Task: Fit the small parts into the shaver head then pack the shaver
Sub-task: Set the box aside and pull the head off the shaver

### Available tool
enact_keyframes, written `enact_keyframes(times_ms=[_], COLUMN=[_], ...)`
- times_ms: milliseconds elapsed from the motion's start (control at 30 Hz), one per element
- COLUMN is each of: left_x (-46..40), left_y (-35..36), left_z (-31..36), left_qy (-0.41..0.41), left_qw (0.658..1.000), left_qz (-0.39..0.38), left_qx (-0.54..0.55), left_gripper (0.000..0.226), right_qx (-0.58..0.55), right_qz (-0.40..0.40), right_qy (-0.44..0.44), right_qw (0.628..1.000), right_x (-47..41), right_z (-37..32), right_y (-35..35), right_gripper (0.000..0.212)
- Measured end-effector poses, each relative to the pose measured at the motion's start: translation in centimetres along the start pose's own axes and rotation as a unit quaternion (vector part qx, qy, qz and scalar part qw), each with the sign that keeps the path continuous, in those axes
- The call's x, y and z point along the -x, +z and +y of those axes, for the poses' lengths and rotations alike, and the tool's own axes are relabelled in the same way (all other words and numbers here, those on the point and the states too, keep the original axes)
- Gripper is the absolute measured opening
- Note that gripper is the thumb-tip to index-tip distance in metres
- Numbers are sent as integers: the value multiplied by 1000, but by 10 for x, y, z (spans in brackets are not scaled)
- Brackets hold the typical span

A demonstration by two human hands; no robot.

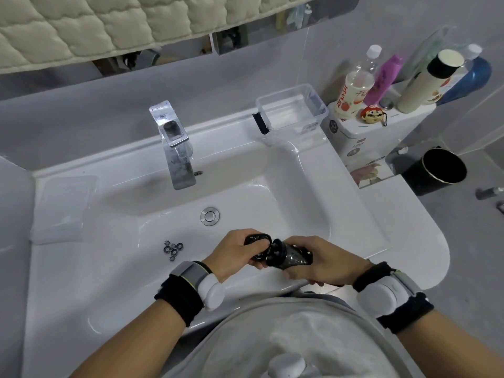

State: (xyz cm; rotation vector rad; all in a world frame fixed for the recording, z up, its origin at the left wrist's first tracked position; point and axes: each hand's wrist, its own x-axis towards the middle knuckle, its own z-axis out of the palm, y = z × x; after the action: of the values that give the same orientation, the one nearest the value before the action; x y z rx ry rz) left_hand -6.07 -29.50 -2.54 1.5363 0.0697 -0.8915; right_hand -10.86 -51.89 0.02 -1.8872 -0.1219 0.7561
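Over the front rim of the white sink, my right hand grips the black shaver body, which lies on its side pointing left. My left hand holds the black shaver head, swung open away from the body. My fingers cover much of both pieces. Several small round cutter parts lie in a cluster on the sink ledge, to the left of my left hand. A clear plastic box with a black latch stands open at the sink's back right corner.
A chrome tap rises at the back centre, and the drain plug sits in the basin. Bottles and a small figure stand on a toilet tank at the right. A black bin is on the floor beyond.
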Motion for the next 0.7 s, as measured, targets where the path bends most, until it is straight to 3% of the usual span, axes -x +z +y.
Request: enact_keyframes(times_ms=[133, 267, 333, 433, 533, 700], left_x=[-4, 2, 7, 14, 10, -2], left_y=[-2, -35, -63, -74, -62, -49], left_z=[5, 14, 17, 16, 15, 14], left_qy=[17, 12, 12, -5, -12, -8], left_qw=[999, 997, 995, 997, 998, 996], left_qz=[34, 69, 100, 74, 68, 82], left_qx=[-13, 37, 22, -30, -12, 31], left_gripper=[11, 11, 12, 12, 11, 12], right_qx=[6, -2, -28, -40, -46, 123], right_qz=[65, 29, 88, 216, 293, 393], right_qy=[0, -4, 38, 62, 74, 128], right_qw=[998, 1000, 995, 974, 952, 902], right_x=[-6, 11, 22, 22, 11, -4], right_z=[0, 9, 19, 30, 34, 45], right_y=[11, -8, -25, -43, -57, -76], right_gripper=[31, 32, 31, 33, 43, 57])
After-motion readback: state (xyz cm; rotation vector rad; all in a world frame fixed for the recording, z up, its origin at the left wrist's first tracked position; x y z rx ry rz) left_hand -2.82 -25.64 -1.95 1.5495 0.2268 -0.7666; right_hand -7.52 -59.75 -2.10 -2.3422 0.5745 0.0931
